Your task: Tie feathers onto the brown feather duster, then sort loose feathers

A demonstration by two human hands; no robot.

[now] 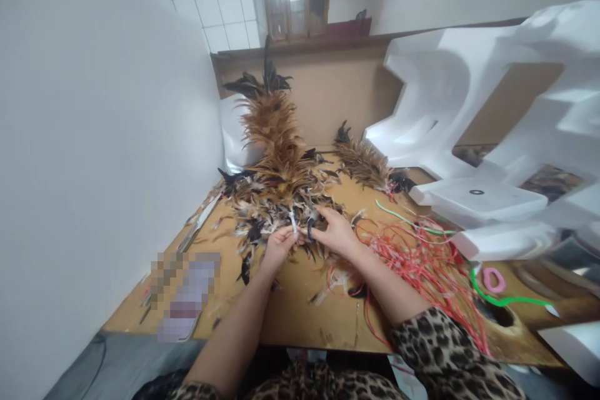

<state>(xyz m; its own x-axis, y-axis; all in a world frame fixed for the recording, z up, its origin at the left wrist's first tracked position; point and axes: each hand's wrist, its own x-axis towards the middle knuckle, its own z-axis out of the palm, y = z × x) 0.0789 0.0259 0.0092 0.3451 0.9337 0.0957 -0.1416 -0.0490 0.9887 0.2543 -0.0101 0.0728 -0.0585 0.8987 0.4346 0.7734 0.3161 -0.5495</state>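
A heap of brown, tan and black feathers point(276, 169) lies at the middle of a wooden table point(290, 312), rising in a tall plume at the back. My left hand point(277, 247) is closed in a pinch on a small bunch of feathers with pale quills point(293, 222) at the near edge of the heap. My right hand point(335, 231) meets it from the right, fingers curled around a dark feather point(310, 227) of the same bunch. Both forearms reach in from the bottom; the right one wears a leopard-print sleeve point(445, 350).
A tangle of red strings point(422, 262) with green cords point(506, 301) lies right of my hands. A second feather bundle point(363, 162) lies at the back right. Large white foam pieces point(492, 137) stand on the right. A white wall point(94, 169) borders the left, a blurred flat item point(185, 294) near it.
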